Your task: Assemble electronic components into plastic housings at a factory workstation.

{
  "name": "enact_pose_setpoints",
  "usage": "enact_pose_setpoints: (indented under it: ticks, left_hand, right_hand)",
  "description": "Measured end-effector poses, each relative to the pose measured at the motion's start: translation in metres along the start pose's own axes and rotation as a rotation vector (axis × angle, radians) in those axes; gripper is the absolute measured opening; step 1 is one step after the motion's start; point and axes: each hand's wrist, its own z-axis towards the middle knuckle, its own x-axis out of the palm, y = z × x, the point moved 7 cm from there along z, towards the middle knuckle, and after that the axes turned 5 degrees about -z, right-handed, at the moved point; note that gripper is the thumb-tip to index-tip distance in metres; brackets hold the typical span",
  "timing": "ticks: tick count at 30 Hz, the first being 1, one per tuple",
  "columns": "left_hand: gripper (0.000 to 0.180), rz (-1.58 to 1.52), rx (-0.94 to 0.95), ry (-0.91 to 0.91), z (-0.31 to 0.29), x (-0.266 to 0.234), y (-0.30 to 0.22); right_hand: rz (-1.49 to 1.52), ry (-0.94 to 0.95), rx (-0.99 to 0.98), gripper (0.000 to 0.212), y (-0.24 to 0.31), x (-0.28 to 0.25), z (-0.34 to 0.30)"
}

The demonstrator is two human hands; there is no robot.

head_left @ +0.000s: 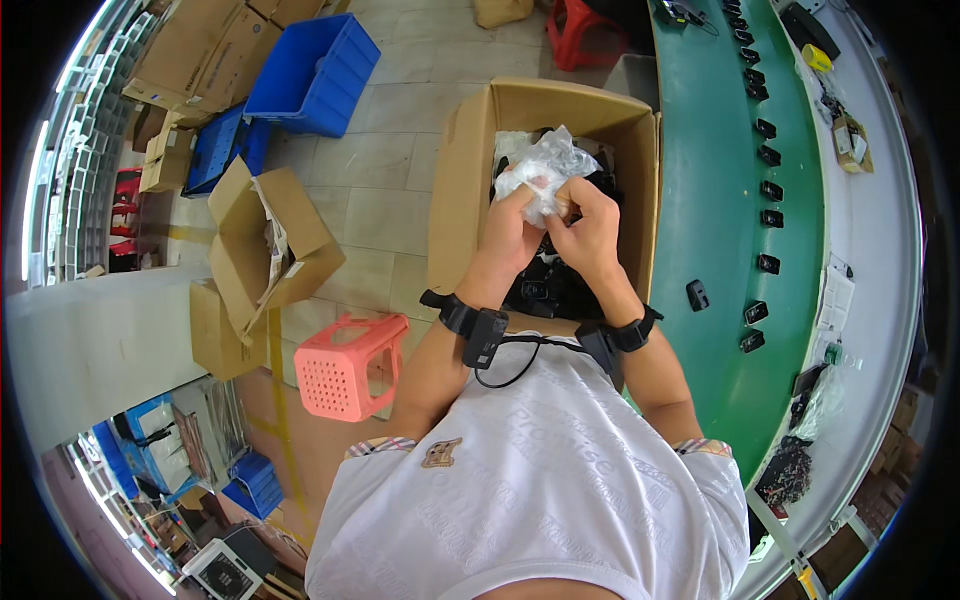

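Observation:
Both my hands are closed on a crumpled clear plastic bag (556, 157) above a large open cardboard box (463, 170). My left hand (513, 230) grips the bag from its left side, and my right hand (588, 222) pinches it from the right. What the bag contains, if anything, I cannot make out. Below my hands, several black devices (540, 290) lie in the box, partly hidden by my hands and wrists. A black strap with a small black unit (485, 338) sits on my left wrist, and a similar one (603, 345) on my right.
A green worktable (715, 350) runs along the right, with a row of small black devices (771, 190) and a single one (697, 295) nearer me. To the left stand a pink stool (335, 380), an opened carton (235, 215) and a blue crate (330, 90). A red stool (580, 35) stands beyond the box.

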Motion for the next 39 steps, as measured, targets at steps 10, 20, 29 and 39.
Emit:
enact_pose_setpoints:
  ticks: [10,20,29,39]
  left_hand:
    - [0.058,-0.188,-0.111,0.375,-0.01,0.05,-0.031]
    - [0.031,0.102,0.213,0.004,-0.004,0.011,-0.024]
    - [0.023,0.568,0.514,-0.242,0.043,-0.004,-0.028]
    - [0.028,0.249,0.027,0.041,0.007,0.055,-0.02]
  right_hand:
    - [-0.066,-0.221,-0.029,0.011,-0.004,-0.01,0.028]
    - [0.039,-0.045,0.214,0.007,-0.037,0.001,0.022]
    - [-0.184,0.138,-0.207,0.024,0.004,0.003,0.018]
    - [0.139,-0.138,0.093,0.028,-0.034,-0.022,0.024]
